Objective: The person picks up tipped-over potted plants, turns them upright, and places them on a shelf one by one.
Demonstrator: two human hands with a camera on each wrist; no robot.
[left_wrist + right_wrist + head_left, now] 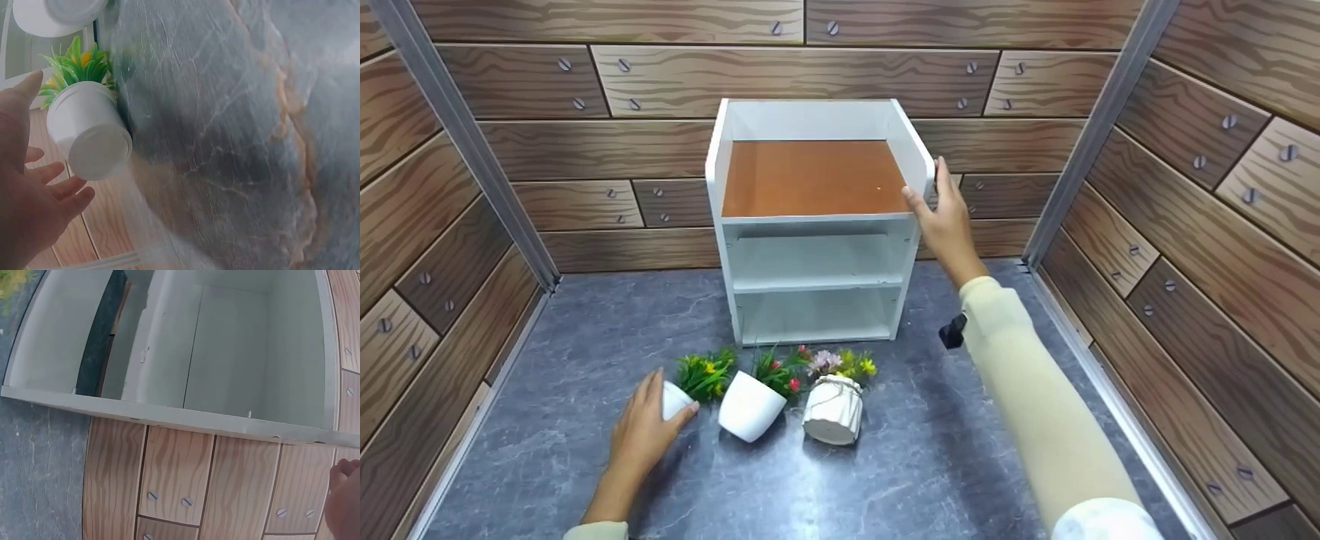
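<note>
My left hand (645,427) is at a white flowerpot (93,132) with green leaves and yellow flowers, lying on its side. Its thumb and fingers spread to either side of the pot, with the fingers loosely bent in the left wrist view. Next to it lie a second white flowerpot (751,406) with red flowers and a ribbed cream flowerpot (832,411), tied with string, with pink and yellow flowers. My right hand (949,221) holds the right side panel of a white shelf unit (814,219), thumb at the front edge and fingers outside.
The shelf unit has a brown top board (814,176) and two open compartments below. It stands on a grey marbled floor (607,322) near the back wood-patterned wall (795,71). Similar walls with metal corner posts (1091,135) enclose both sides.
</note>
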